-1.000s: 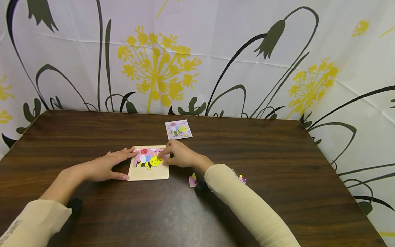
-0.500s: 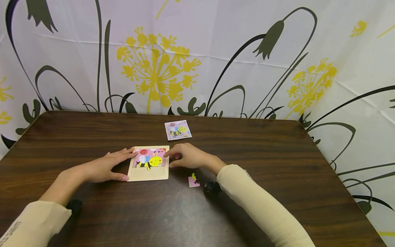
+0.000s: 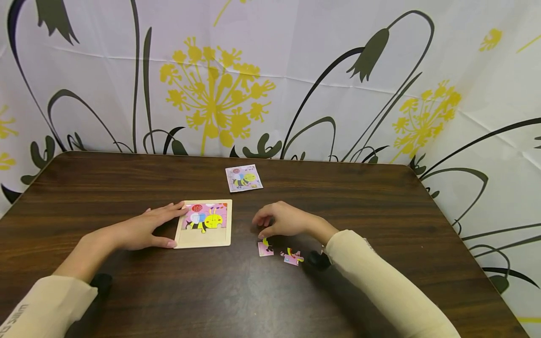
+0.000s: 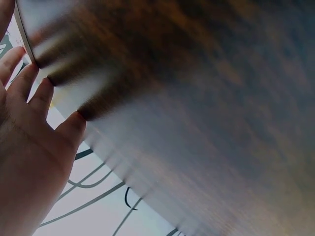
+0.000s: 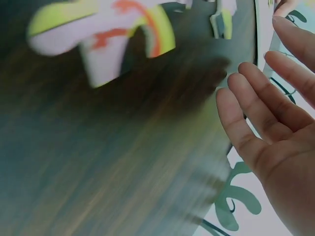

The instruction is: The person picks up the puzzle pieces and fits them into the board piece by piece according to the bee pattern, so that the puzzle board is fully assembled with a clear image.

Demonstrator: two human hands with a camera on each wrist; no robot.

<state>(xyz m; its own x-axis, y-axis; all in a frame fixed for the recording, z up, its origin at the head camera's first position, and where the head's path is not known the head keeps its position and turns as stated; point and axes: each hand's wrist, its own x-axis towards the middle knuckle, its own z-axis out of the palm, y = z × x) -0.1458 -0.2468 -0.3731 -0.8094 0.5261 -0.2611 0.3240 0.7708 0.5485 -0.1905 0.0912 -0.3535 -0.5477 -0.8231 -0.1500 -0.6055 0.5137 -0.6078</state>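
At centre frame the left hand (image 3: 143, 229) lies flat, fingers straight, against the left edge of the puzzle tray (image 3: 204, 240). The right hand (image 3: 284, 220) hovers loosely curled and empty, just above two loose pieces (image 3: 265, 248). A careless sleeve could sweep the second piece (image 3: 293, 257) off.

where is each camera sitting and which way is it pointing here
Head: worn on the head, looking forward and down at the table, puzzle tray and reference card; both forearms, left hand and right hand show.
Left wrist: at the left wrist, looking along the palm across the blurred tabletop; only the left hand's fingers show.
Right wrist: at the right wrist, facing a loose puzzle piece; the open right palm shows.
Shared: head and right wrist views both show that loose piece.
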